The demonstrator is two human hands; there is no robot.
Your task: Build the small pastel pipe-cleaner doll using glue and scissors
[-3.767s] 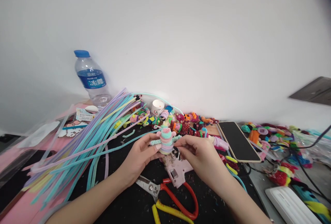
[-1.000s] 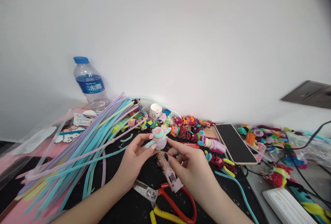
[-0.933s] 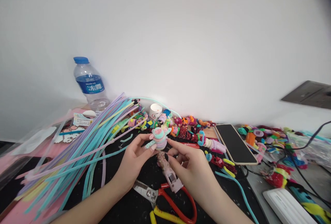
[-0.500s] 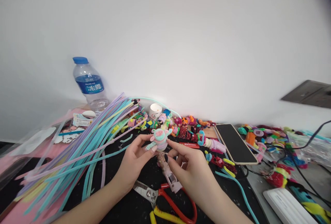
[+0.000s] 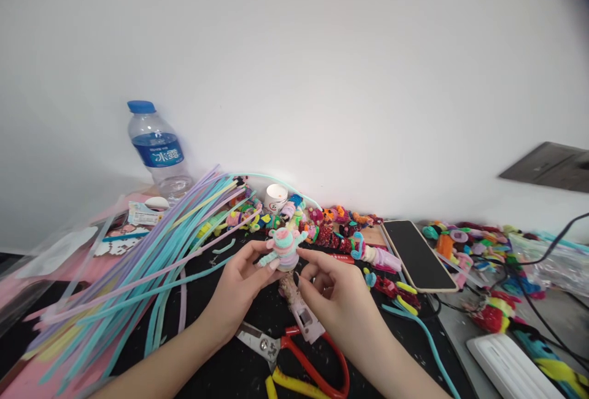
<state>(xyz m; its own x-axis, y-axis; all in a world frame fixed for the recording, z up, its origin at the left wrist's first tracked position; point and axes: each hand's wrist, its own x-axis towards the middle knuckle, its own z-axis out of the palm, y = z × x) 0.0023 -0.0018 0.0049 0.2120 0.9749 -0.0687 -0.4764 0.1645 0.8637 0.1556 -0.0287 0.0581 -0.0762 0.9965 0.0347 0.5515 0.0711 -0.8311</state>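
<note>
Between my hands is a small pipe-cleaner doll (image 5: 286,250) in pastel pink, mint and lilac, held upright above the black mat. My left hand (image 5: 239,288) grips it from the left, thumb in front and fingers behind. My right hand (image 5: 331,291) is at its right side, index fingertip against the doll's body, thumb curled below and apart from it. Under the hands lies a pale pink tool with a glittery end (image 5: 306,319), partly hidden. Red-handled scissors (image 5: 280,345) lie below it, blades to the left.
Pastel pipe cleaners (image 5: 151,264) spread across the left. A water bottle (image 5: 159,150) and a paper cup (image 5: 276,196) stand by the wall. Several finished dolls (image 5: 329,233) line the back. A phone (image 5: 418,255), cables and a white power bank (image 5: 510,365) lie right.
The doll has turned slightly in my left hand. My right thumb has shifted a little; otherwise both hands stay in nearly the same place.
</note>
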